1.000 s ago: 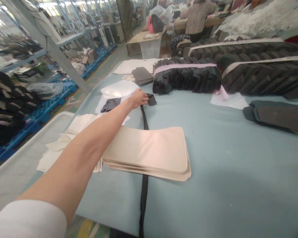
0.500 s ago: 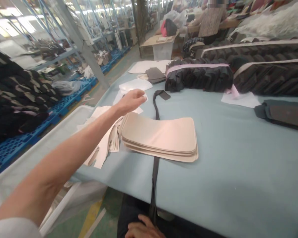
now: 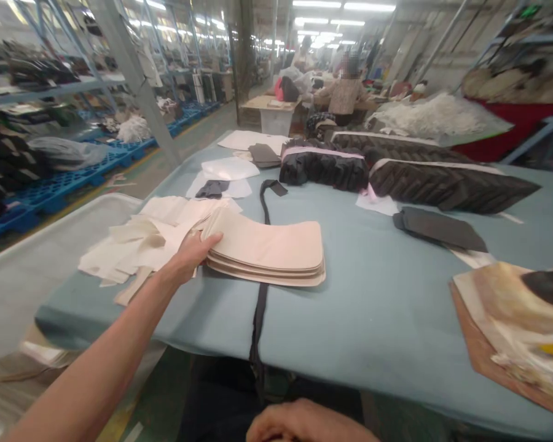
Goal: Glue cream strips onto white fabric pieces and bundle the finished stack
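Head view: the left hand (image 3: 191,254) grasps the cream stack (image 3: 270,245) by its left end, sensible for seemingly light, bendable, slide-prone layers; whether the right hand (image 3: 306,422) grips anything, I cannot tell.

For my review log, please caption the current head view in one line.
Left hand grasps one end of a cream panel stack lying across a black strap on a blue-green table.

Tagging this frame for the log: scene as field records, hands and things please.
left hand: at left end of beige stack, thumb on top, fingers partly hidden
right hand: low, before the blue-green table's near edge; grip unclear
black strip: passes under the stack, hangs over table's near edge
left of stack: loose cream pieces
far side: black bundle with pink band
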A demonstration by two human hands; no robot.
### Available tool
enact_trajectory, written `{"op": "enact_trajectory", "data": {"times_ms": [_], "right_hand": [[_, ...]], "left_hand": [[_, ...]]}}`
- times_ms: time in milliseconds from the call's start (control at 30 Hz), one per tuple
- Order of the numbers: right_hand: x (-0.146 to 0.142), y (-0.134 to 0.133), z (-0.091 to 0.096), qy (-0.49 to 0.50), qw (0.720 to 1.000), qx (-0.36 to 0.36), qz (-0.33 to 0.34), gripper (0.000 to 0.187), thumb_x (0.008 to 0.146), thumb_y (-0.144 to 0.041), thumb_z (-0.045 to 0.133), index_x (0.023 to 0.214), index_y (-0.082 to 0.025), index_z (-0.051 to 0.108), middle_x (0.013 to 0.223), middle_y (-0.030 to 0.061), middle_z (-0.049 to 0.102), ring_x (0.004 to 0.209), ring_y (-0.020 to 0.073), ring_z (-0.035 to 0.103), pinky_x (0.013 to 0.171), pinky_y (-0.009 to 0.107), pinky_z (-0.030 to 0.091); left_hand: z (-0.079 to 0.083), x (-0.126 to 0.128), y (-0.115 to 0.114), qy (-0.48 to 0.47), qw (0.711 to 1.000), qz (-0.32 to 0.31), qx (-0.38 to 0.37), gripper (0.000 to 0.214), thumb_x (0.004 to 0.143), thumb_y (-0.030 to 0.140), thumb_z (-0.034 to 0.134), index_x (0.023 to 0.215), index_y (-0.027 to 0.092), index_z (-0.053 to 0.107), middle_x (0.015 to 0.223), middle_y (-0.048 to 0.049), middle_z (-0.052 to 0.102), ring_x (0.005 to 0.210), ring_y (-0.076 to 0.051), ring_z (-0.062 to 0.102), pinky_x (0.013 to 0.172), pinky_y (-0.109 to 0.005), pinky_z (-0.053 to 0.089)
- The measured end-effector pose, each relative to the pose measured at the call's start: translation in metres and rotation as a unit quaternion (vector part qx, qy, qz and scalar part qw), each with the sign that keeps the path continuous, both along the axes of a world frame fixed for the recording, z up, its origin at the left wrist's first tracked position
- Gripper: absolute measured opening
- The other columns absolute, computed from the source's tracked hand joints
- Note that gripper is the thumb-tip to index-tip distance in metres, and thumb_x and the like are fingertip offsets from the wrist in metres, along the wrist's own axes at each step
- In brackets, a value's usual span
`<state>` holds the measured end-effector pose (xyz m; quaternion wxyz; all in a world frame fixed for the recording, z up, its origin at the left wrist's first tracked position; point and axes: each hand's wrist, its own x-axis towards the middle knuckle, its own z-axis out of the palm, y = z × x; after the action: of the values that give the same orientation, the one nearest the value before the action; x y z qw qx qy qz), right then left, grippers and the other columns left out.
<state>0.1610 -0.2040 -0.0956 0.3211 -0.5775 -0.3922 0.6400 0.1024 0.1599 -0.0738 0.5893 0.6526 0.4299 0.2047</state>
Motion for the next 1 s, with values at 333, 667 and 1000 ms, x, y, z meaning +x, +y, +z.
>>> {"op": "enact_trajectory", "data": {"times_ms": [333, 667, 1000], "right_hand": [[0.174, 0.069, 0.019, 0.011, 0.909, -0.009, -0.417, 0.074, 0.100, -0.075, 0.049, 0.146, -0.018, 0.057, 0.143, 0.0211, 0.066, 0.115, 0.0304, 0.072, 0.086, 0.042, 0.062], [0.172, 0.128, 0.005, 0.019, 0.917, -0.006, -0.398, 0.034, 0.106, -0.046, 0.065, 0.114, -0.014, 0.072, 0.101, 0.0064, 0.077, 0.085, 0.0181, 0.075, 0.084, 0.038, 0.063], [0.162, 0.075, 0.057, -0.105, 0.873, 0.177, -0.442, 0.056, 0.074, -0.048, 0.081, 0.119, -0.016, 0.071, 0.119, 0.0115, 0.078, 0.107, 0.0302, 0.073, 0.092, 0.041, 0.058]], "left_hand": [[0.000, 0.003, 0.003, -0.031, 0.976, 0.012, -0.215, 0.049, 0.077, 0.050, 0.086, 0.112, 0.019, 0.071, 0.098, -0.0113, 0.079, 0.087, -0.029, 0.075, 0.070, -0.045, 0.067], [0.006, 0.013, 0.003, 0.016, 0.979, 0.054, -0.196, 0.034, 0.102, 0.042, 0.066, 0.123, 0.015, 0.065, 0.112, -0.0075, 0.070, 0.091, -0.019, 0.070, 0.079, -0.037, 0.063], [0.066, -0.022, -0.025, -0.083, 0.994, -0.061, -0.044, 0.051, 0.065, 0.041, 0.087, 0.108, 0.016, 0.075, 0.107, -0.0086, 0.079, 0.108, -0.031, 0.072, 0.087, -0.036, 0.061]]}}
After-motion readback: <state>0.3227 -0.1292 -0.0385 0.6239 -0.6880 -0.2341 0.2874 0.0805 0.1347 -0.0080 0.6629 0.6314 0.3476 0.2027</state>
